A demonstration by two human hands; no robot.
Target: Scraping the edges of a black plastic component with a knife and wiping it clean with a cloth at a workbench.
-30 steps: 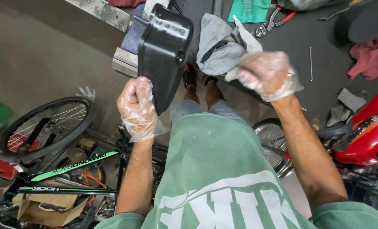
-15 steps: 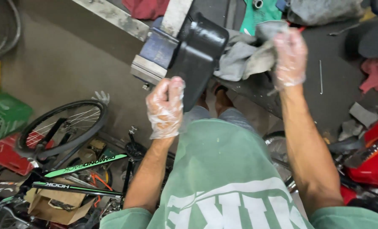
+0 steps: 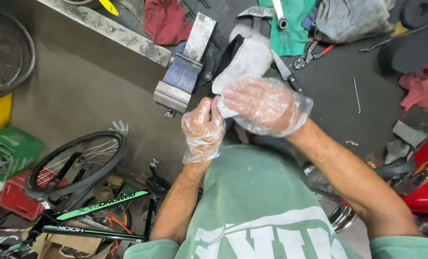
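Grey rag is pressed by the right hand onto a black part, which is mostly hidden under it, just at 3 o'clock of the blue vise. Fingers of the right hand are spread flat over the cloth, nothing gripped; the palm seems laid that way to push the rag against the surface. Left hand, at 7 o'clock of the rag, is curled nearly closed w/ the rag's lower edge pinched at the fingertips, prob. to keep it taut; whether the part's edge is also held can't be told. Both hands are covered in thin clear plastic gloves.

Further out on the dark bench: red-handled pliers at 2 o'clock, a green glove at 12, a dark red rag at 11.

On the floor at 7–8 o'clock a bike frame is seen w/ a bright green strip label on its black tube. A green crate lies at 9 o'clock, w/ a red crate below it.
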